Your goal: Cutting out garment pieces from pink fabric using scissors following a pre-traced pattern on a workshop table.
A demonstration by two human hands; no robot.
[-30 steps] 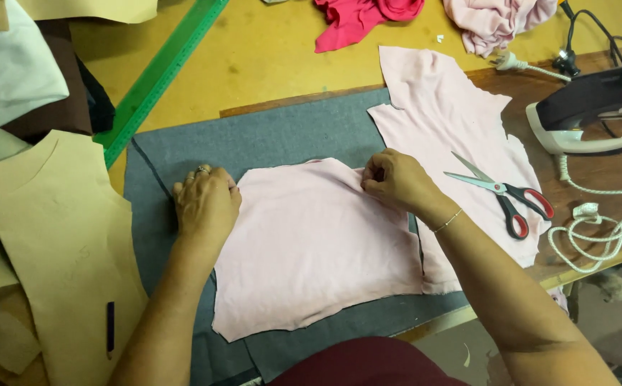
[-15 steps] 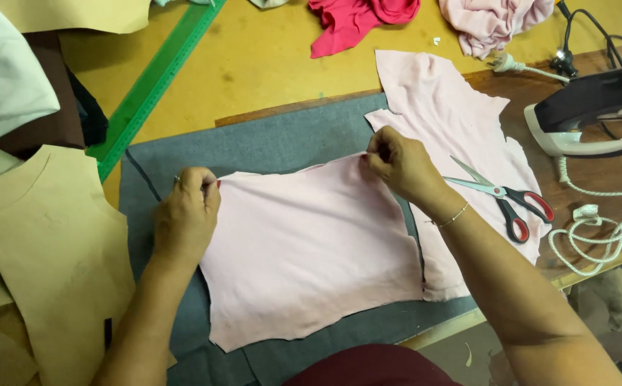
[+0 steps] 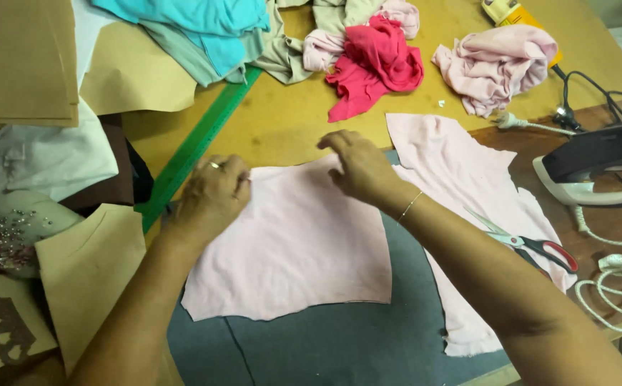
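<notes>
Pinches the top left corner of the pink cloth piece (image 3: 297, 250) with the left hand (image 3: 211, 196), fingers curled shut on the edge; rests the right hand (image 3: 357, 168) on the top edge near the middle, fingers bent down; cannot tell if that hand grips the cloth or only presses on it.

Lies spread on the grey mat (image 3: 339, 343), this pink cloth piece, between the two arms; looks flat and smooth over most of its face; seems mostly laid out already, judging from that; looks wavy and uneven along the bottom edge, so maybe some tidying left there; shows no cut lines or pins.

Lies just to the right a second pink piece (image 3: 461, 171), partly on the mat and partly on the wooden table (image 3: 282, 121); sits on top of that piece a pair of scissors (image 3: 529, 243) with red handles, untouched by either hand.

Stands farther right an iron (image 3: 597, 161) with a white cord (image 3: 618, 286), well apart from both hands; runs a green ruler (image 3: 196, 146) slantwise just beyond the left hand; lies a tan paper pattern (image 3: 89, 257) at the left; sits a red cloth (image 3: 375, 68) in a heap at the far side.
</notes>
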